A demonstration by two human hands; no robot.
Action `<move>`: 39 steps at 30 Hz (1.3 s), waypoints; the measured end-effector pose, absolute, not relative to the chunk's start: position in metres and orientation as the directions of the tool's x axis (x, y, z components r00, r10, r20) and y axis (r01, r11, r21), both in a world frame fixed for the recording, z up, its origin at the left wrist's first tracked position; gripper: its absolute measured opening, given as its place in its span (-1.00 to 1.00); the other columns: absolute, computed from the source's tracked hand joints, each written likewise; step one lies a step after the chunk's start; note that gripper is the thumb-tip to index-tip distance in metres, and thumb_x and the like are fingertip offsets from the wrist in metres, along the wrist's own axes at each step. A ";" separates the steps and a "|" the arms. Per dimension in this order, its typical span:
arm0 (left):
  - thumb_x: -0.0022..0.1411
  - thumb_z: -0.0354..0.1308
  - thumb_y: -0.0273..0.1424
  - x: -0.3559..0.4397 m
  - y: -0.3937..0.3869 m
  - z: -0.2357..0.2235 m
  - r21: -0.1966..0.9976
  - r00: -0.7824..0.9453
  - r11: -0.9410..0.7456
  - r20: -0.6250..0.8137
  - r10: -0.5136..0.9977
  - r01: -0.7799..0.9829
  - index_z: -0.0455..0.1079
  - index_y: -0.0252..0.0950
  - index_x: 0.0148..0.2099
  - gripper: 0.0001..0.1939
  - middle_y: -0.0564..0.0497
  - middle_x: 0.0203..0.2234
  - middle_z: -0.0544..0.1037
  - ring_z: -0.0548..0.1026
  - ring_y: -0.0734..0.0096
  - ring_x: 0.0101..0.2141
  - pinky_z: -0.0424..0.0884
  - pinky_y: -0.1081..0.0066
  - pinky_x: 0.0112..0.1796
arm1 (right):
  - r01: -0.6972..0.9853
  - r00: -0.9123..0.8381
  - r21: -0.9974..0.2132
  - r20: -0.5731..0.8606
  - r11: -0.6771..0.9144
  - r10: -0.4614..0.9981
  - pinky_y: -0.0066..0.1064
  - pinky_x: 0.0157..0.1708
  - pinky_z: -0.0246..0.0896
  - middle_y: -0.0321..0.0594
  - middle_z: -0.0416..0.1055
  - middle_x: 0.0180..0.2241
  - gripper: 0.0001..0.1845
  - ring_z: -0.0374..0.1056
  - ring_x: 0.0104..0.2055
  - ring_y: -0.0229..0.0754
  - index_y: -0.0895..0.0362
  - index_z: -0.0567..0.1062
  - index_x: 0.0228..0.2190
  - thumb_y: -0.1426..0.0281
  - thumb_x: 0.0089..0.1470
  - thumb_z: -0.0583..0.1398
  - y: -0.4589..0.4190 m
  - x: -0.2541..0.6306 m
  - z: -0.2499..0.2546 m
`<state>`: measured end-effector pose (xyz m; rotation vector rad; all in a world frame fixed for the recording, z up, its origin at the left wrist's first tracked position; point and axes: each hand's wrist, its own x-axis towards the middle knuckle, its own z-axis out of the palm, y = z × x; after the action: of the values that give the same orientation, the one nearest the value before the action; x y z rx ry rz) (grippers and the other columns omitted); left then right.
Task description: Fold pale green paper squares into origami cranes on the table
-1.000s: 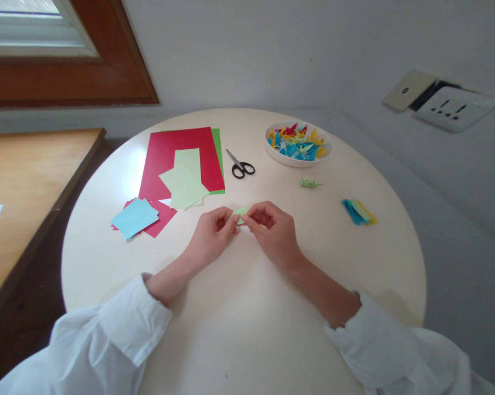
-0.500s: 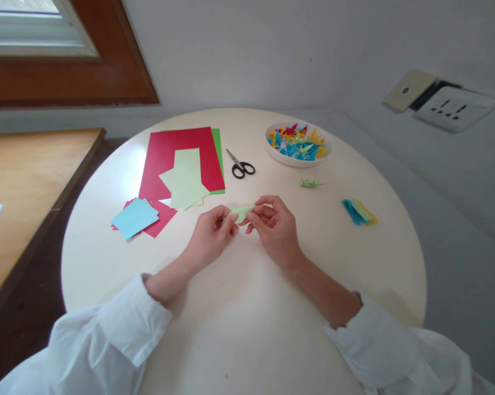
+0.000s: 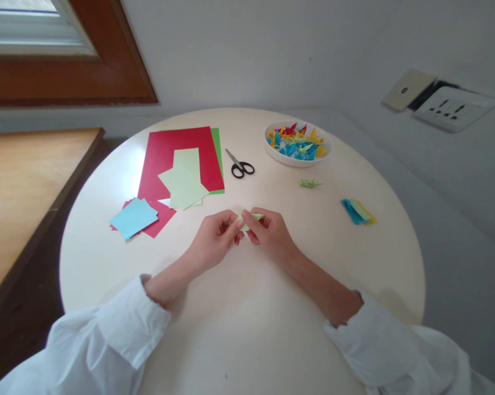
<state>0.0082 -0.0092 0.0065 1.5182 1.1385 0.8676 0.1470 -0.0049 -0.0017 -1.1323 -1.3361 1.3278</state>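
Left hand (image 3: 214,236): pinched around a small, pale-green folded paper (image 3: 245,226) above the round white bench (image 3: 247,312).
Right hand (image 3: 272,235): closed on its right side, seemingly steadying it.
Black-handled metal scissors (image 3: 238,165): far, apparently kept handy.

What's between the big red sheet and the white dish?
The head view shows black-handled scissors and, beside the red sheet, a strip of green sheet.

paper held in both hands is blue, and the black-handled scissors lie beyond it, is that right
Not the colour: in the head view, the paper in the left hand and right hand is light green, not blue. The scissors do lie beyond it.
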 end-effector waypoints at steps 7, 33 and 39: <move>0.14 0.08 -0.10 0.009 -0.009 0.007 0.996 0.379 0.049 -0.072 0.923 0.069 0.26 -0.32 -0.53 -0.61 0.06 -0.66 0.41 0.32 0.55 -0.60 0.21 0.50 -0.53 | -0.114 -0.171 -0.993 -0.017 -0.037 0.985 -0.51 -0.71 -0.11 -0.45 0.12 -0.80 -0.50 0.00 -0.74 -0.44 0.14 0.21 -0.75 0.05 -0.14 0.23 -0.007 0.147 0.000; 0.12 0.13 -0.15 0.004 -0.006 0.004 0.993 0.402 0.109 -0.080 0.912 -0.050 0.21 -0.31 -0.56 -0.62 0.11 -0.72 0.36 0.29 0.58 -0.64 0.23 0.50 -0.55 | -0.099 -0.117 -0.995 0.014 0.002 0.993 -0.51 -0.70 -0.03 -0.37 0.24 -0.76 -0.54 0.09 -0.72 -0.41 0.16 0.33 -0.72 0.07 -0.10 0.22 -0.008 0.151 -0.001; 0.09 0.15 -0.17 0.004 -0.003 0.005 0.996 0.278 0.084 -0.072 0.958 -0.031 0.24 -0.31 -0.58 -0.63 0.11 -0.75 0.35 0.27 0.58 -0.67 0.19 0.51 -0.58 | -0.026 0.082 -0.988 0.151 0.153 0.985 -0.48 -0.66 0.05 -0.33 0.31 -0.72 -0.61 0.15 -0.68 -0.37 0.16 0.42 -0.67 0.10 -0.09 0.24 0.000 0.158 -0.005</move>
<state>0.0040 -0.0029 0.0049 1.2414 1.0079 0.9653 0.1582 -0.0003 -0.0045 -1.1105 -1.1958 1.0542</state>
